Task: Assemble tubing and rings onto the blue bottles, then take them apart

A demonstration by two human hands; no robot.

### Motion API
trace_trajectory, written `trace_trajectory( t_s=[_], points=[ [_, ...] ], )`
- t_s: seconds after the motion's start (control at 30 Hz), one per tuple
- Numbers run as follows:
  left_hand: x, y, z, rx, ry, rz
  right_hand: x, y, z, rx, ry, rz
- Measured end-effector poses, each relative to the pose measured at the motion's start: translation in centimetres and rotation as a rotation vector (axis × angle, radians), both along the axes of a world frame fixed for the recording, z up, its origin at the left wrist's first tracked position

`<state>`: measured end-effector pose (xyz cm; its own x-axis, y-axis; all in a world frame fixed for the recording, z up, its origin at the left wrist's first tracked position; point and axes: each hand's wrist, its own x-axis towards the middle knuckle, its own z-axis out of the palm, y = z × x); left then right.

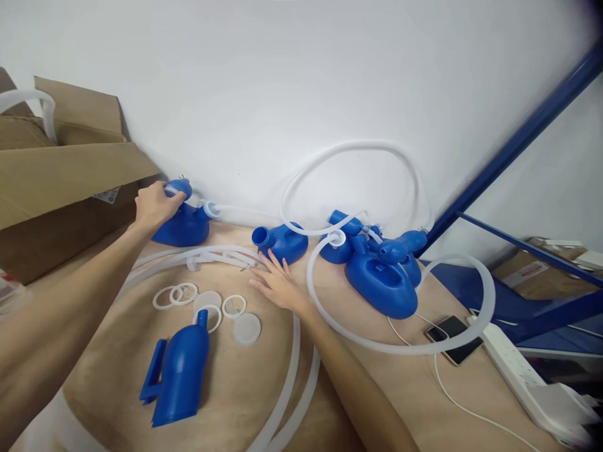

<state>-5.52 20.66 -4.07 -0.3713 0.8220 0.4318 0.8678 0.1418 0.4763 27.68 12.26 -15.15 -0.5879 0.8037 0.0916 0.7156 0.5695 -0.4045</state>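
Observation:
My left hand (pixel 157 204) is closed around a blue plastic urinal funnel (pixel 179 186), held just above a blue urinal bottle (pixel 186 226) by the wall. A white cap with a hose is on that bottle's neck. My right hand (pixel 276 282) has its fingers spread, the tips at the front of a second blue urinal bottle (pixel 289 243) that lies with its mouth uncapped; whether they touch it is hard to tell. Nearer me lies another blue funnel piece (pixel 181 370) with a handle. White rings (pixel 164 297) and translucent discs (pixel 247 329) are scattered behind it.
Translucent hose (pixel 289 364) loops across the table. More blue bottles (pixel 381 282) with coiled hose cluster at the right. A phone (pixel 452 339), a cable and a white power strip (pixel 511 364) lie beyond them. An open cardboard box (pixel 70 182) stands left; a blue metal frame (pixel 518 138) rises right.

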Motion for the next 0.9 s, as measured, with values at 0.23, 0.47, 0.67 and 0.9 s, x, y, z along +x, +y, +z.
trace_trajectory(
  t_s=[0.23, 0.47, 0.67, 0.9],
  points=[
    [0.9, -2.4, 3.4, 0.355, -0.004, 0.134, 1.5, -0.9, 3.3, -0.158, 0.151, 0.106],
    [4.8, -7.0, 4.7, 0.488, 0.040, -0.067, -1.5, -0.8, 7.6, 0.260, 0.374, -0.056],
    [6.4, -7.8, 3.0, 0.292, 0.092, -0.141, -7.0, 2.6, 10.7, 0.496, 0.155, -0.181],
    [7.1, -6.2, 1.5, 0.245, 0.077, -0.206, -9.2, 10.3, 13.4, 0.234, -0.217, -0.068]
  ],
)
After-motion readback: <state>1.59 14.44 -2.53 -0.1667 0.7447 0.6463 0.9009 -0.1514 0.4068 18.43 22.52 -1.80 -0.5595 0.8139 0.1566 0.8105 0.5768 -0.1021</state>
